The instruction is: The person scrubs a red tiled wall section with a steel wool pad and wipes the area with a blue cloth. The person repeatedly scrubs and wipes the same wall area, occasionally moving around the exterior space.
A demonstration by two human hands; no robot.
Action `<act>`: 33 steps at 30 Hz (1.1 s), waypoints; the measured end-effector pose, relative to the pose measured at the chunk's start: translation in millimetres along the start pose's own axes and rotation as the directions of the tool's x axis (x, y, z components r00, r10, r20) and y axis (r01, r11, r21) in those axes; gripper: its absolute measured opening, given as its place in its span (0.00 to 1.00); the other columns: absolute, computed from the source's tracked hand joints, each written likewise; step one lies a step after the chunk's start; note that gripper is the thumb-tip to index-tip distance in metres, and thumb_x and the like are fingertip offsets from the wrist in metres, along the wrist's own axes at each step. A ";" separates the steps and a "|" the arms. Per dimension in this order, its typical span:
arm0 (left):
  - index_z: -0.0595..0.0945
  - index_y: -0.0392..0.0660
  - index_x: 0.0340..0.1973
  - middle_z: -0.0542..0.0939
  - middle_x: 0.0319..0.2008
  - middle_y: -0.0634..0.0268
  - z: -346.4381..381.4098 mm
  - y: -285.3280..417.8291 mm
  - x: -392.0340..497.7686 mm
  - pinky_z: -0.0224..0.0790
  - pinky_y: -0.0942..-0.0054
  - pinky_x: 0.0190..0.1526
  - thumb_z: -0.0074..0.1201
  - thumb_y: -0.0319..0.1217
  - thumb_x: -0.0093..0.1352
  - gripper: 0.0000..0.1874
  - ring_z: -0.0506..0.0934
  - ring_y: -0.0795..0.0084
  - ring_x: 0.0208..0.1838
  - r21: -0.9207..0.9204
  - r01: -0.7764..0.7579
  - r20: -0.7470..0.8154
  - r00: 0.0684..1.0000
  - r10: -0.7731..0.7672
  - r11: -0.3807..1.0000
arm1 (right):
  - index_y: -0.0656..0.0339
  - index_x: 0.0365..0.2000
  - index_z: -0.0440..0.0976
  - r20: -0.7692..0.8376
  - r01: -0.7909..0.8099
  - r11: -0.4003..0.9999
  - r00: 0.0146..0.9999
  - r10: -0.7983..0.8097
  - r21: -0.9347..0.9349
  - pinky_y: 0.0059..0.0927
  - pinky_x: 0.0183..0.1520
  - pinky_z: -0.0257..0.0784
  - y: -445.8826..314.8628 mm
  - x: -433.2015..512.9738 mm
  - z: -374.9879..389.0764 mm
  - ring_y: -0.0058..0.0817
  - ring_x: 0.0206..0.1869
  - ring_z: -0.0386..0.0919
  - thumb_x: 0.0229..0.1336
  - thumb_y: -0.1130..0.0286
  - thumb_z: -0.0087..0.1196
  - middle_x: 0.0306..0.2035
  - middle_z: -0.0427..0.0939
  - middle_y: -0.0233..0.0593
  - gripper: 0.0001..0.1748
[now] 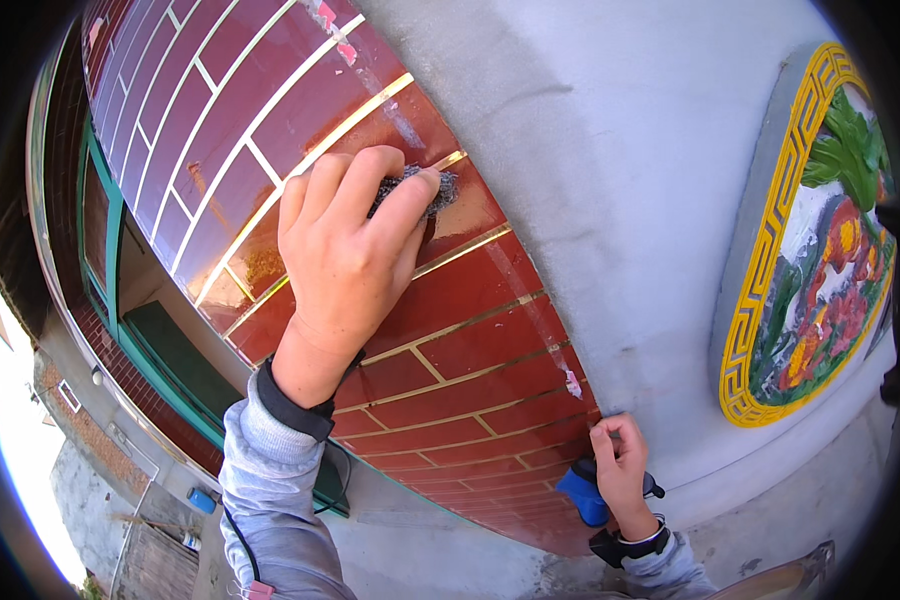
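My left hand (349,247) presses a grey wire scouring pad (442,196) against the glossy red wall tiles (469,300), near their border with the grey plaster. A whitish strip of residue (390,109) with pink scraps runs above the pad, and a fainter one (529,307) lies below it, ending in a pink and white scrap (573,384). My right hand (621,457) is at the lower edge of the tiled area, thumb and fingers close together; whether anything is between them cannot be told. Beside it is a blue and black object (585,491), partly hidden.
Right of the tiles, a grey plaster wall (615,225) bears a painted floral relief with a yellow key-pattern frame (754,300). At left are a green-framed opening (112,225) and a blue container (201,500) outside. A thin dark cable (240,540) runs along my left sleeve.
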State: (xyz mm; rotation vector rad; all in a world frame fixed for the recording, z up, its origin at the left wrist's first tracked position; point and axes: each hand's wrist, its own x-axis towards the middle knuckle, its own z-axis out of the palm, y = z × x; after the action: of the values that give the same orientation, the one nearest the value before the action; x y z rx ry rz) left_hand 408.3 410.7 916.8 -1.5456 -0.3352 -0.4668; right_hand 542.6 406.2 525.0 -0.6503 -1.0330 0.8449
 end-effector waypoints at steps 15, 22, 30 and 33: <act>0.87 0.51 0.38 0.80 0.38 0.71 -1.0 -17.3 32.1 0.61 0.67 0.43 0.71 0.27 0.60 0.11 0.77 0.67 0.41 0.142 0.219 -0.097 0.974 -0.207 0.965 | 0.66 0.34 0.75 0.001 -0.108 0.994 0.994 0.108 -0.009 0.20 0.28 0.62 -3.8 2.4 -1.2 0.11 0.27 0.65 0.71 0.74 0.60 0.31 0.73 0.29 0.08; 0.86 0.55 0.35 0.77 0.36 0.74 6.3 3.9 9.7 0.61 0.67 0.41 0.70 0.30 0.60 0.09 0.75 0.70 0.41 0.030 0.079 -0.064 0.995 -0.077 0.996 | 0.65 0.34 0.75 0.018 -0.092 0.996 0.996 0.092 -0.003 0.20 0.28 0.61 -3.7 3.1 -4.2 0.10 0.26 0.66 0.71 0.73 0.60 0.30 0.73 0.28 0.08; 0.86 0.54 0.34 0.78 0.36 0.74 9.1 -9.1 18.3 0.60 0.66 0.42 0.71 0.29 0.59 0.10 0.75 0.68 0.40 0.049 0.230 -0.097 0.970 -0.225 0.972 | 0.65 0.34 0.74 0.032 -0.124 0.992 0.992 0.123 0.018 0.18 0.27 0.59 -3.1 2.3 -6.2 0.09 0.25 0.65 0.71 0.74 0.60 0.31 0.73 0.28 0.08; 0.86 0.54 0.35 0.77 0.35 0.74 7.6 2.0 16.0 0.59 0.67 0.42 0.70 0.29 0.59 0.10 0.75 0.69 0.40 -0.021 0.158 -0.005 0.987 -0.158 0.987 | 0.65 0.35 0.74 0.024 -0.114 0.993 0.993 0.113 0.020 0.18 0.27 0.59 -2.5 2.1 -8.8 0.09 0.25 0.64 0.72 0.74 0.59 0.31 0.73 0.27 0.07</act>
State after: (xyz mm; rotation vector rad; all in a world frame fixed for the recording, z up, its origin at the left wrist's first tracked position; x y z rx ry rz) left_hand 423.9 416.9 922.9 -1.5437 -0.4513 -0.6001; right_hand 552.0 406.0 524.6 -0.6875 -1.0136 0.9632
